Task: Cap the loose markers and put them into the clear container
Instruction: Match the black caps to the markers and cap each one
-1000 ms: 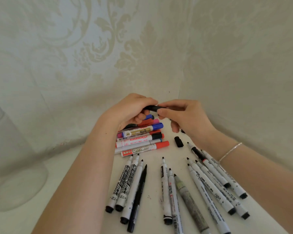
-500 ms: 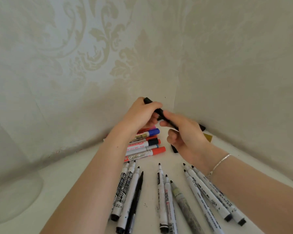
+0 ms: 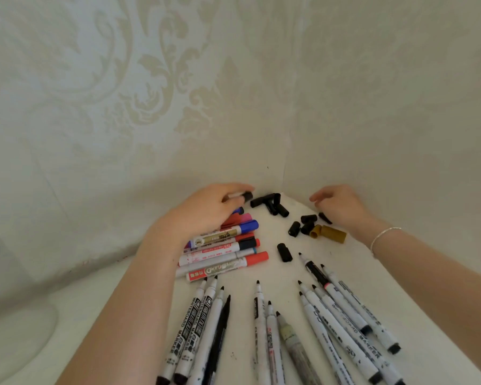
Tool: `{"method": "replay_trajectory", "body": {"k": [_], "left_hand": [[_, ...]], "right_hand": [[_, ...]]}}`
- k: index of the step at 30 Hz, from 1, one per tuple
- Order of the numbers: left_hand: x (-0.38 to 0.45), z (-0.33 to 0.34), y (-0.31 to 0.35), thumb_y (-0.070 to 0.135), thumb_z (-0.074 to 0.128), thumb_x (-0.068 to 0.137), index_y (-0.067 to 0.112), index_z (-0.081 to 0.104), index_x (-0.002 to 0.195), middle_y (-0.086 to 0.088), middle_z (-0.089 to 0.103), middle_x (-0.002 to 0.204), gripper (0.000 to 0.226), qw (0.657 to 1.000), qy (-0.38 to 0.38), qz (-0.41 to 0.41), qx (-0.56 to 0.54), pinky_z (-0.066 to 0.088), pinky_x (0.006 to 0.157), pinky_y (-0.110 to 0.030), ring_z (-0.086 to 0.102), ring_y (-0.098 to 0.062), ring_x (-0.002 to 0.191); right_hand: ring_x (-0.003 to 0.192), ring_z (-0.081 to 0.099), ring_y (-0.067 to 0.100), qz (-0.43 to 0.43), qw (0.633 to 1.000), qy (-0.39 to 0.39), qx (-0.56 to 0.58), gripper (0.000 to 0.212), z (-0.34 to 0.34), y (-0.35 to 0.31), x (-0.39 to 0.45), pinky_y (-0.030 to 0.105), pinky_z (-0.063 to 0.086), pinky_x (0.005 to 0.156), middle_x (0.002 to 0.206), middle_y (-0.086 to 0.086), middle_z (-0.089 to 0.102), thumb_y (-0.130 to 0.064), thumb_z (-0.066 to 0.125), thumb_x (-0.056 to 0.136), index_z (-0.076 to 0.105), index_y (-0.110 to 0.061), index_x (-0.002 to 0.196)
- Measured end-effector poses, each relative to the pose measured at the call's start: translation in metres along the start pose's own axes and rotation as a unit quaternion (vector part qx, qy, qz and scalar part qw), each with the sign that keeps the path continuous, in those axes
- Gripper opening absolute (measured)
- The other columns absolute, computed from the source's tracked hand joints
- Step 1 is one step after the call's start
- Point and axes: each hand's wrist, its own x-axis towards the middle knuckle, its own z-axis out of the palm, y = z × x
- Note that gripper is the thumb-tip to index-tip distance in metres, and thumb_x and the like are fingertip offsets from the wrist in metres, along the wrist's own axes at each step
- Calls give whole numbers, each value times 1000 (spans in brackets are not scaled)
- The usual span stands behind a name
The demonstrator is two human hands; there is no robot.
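Observation:
My left hand [image 3: 206, 211] hovers over the stack of capped coloured markers [image 3: 222, 250] and grips a white marker whose black capped end [image 3: 246, 195] sticks out past the fingers. My right hand [image 3: 343, 204] hangs relaxed and holds nothing, just above loose black caps [image 3: 304, 225] and a gold cap [image 3: 328, 233]. A second heap of black caps [image 3: 270, 204] lies in the corner between my hands. One lone black cap [image 3: 284, 252] lies nearer to me. Several uncapped white markers [image 3: 328, 326] fan out in front, tips pointing away.
Patterned walls meet in a corner right behind the caps. The clear container [image 3: 20, 326] shows faintly at the lower left, beside my left forearm. More uncapped markers [image 3: 197, 329] lie by that forearm on the white table [image 3: 264, 269].
Both hands were together on one black-capped marker. They have parted: the left keeps the marker and has lowered over the capped stack, the right has moved right above the loose caps.

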Motion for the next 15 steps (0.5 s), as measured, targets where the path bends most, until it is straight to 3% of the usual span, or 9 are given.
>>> {"method": "replay_trajectory", "body": {"k": [1, 2, 3, 6, 9, 13, 15], "left_hand": [[0, 1, -1, 24, 40, 102, 37, 49, 137, 14, 57, 97, 37, 999, -40, -12, 16, 39, 77, -22, 48, -3, 106], [1, 2, -4, 23, 42, 102, 37, 48, 138, 10, 58, 104, 39, 997, -65, -19, 26, 37, 78, -21, 30, 2, 69], [2, 4, -5, 23, 46, 100, 37, 48, 137, 8, 59, 102, 39, 996, -77, -22, 29, 37, 77, -21, 53, 2, 81], [5, 8, -11, 20, 67, 89, 31, 60, 118, 10, 62, 85, 32, 998, -61, -25, 15, 40, 69, -17, 54, -2, 75], [6, 10, -15, 17, 74, 81, 24, 68, 97, 13, 62, 79, 19, 998, -49, -32, 33, 45, 67, -17, 58, -6, 76], [8, 14, -18, 16, 74, 79, 24, 70, 98, 15, 59, 81, 20, 996, -52, -45, 62, 50, 78, -24, 61, -10, 84], [8, 15, -19, 16, 73, 80, 23, 71, 100, 10, 58, 83, 21, 995, -44, -47, 73, 47, 73, -22, 57, -9, 81]], "right_hand": [[105, 53, 21, -2, 1000, -9, -27, 33, 1, 3, 3, 24, 40, 80, 125, 9, 58, 4, 42, 90, 67, -10, 108], [102, 53, 21, -5, 999, -19, -45, 35, 3, 5, 6, 25, 41, 79, 124, 10, 59, 6, 42, 89, 66, -10, 108], [100, 53, 20, -10, 998, -29, -58, 36, 6, 7, 7, 25, 43, 79, 123, 10, 59, 7, 42, 87, 66, -11, 108], [95, 54, 20, -30, 994, -56, -84, 36, 16, 7, 9, 25, 45, 75, 120, 8, 57, 6, 45, 86, 64, -13, 110], [93, 57, 23, -59, 993, -57, -84, 33, 29, 4, 12, 26, 46, 65, 118, 8, 56, 2, 47, 87, 63, -12, 113], [104, 57, 24, -108, 985, -50, -125, 32, 44, -11, 25, 28, 47, 83, 120, 9, 58, -6, 52, 90, 59, -11, 121], [108, 56, 26, -118, 982, -51, -136, 36, 53, -19, 35, 31, 47, 89, 123, 12, 57, -7, 53, 90, 56, -10, 126]]}}
